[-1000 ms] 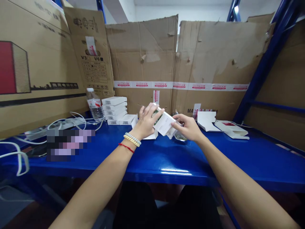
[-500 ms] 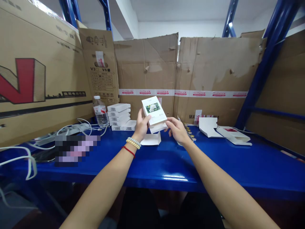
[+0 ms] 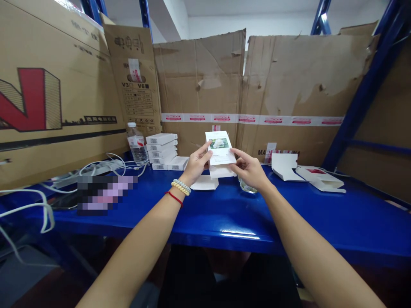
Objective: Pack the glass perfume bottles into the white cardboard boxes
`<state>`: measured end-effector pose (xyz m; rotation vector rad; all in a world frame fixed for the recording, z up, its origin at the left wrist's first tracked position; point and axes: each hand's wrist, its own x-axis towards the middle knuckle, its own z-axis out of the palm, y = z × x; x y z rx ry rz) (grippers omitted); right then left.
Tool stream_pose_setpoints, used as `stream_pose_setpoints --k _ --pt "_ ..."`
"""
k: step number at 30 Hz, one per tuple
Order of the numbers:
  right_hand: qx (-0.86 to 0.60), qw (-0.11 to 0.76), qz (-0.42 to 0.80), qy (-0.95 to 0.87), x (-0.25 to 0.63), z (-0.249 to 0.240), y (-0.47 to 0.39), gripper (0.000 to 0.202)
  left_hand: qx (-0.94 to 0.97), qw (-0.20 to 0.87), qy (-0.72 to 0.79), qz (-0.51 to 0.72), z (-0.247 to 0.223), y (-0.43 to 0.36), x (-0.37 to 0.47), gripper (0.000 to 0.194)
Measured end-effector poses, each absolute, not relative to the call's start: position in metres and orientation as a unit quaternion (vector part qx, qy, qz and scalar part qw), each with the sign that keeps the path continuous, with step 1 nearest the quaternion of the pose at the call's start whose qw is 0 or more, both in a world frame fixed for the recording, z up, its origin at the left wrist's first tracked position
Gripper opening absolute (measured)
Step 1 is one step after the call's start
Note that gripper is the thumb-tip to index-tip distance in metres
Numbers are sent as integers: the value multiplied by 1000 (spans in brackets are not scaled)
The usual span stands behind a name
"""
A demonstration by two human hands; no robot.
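A white box (image 3: 221,157) with a picture of a white flower is held up above the blue table, its open flap hanging at the lower end. My left hand (image 3: 196,164) grips its left side, thumb on the front. On the right edge, the thumb and fingers of my right hand (image 3: 248,169) close on the box. Below and behind my left hand lies a white carton piece (image 3: 205,183) on the table. A clear glass object (image 3: 248,187) stands under my right hand, partly hidden by it.
White boxes (image 3: 161,149) are stacked beside a water bottle (image 3: 137,145) at the back left. White cables (image 3: 93,164) and a blurred dark item (image 3: 105,194) lie left on the blue table (image 3: 221,214). Opened white cartons (image 3: 284,167) sit at the right, before cardboard sheets (image 3: 199,94).
The box has turned more upright and moved slightly right, and my right hand has moved up along its right edge. The camera view has shifted a little.
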<state>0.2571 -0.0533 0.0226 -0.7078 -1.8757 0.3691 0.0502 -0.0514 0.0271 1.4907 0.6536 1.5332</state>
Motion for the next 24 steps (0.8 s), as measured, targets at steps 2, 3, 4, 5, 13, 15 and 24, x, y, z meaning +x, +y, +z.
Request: stream_pose_setpoints --k 2,3,4,5,13,15,24 --pt "-298 518 139 -790 259 23 -53 53 633 434 244 592 28 -54 47 73" --pt "-299 516 136 -791 260 24 -54 52 654 429 232 578 28 -56 45 78" --pt "-301 515 137 -791 260 25 -54 51 674 422 223 564 29 -57 44 84" --pt "-301 514 142 -791 261 26 -55 51 692 414 218 550 29 -58 42 89" --pt "-256 526 277 -763 264 32 -59 58 688 398 237 559 27 -54 41 80" --pt "-229 516 312 -764 265 33 -61 59 672 411 235 570 27 -53 41 79" --pt "-234 540 299 -751 261 32 -63 54 651 441 234 571 28 -56 42 90"
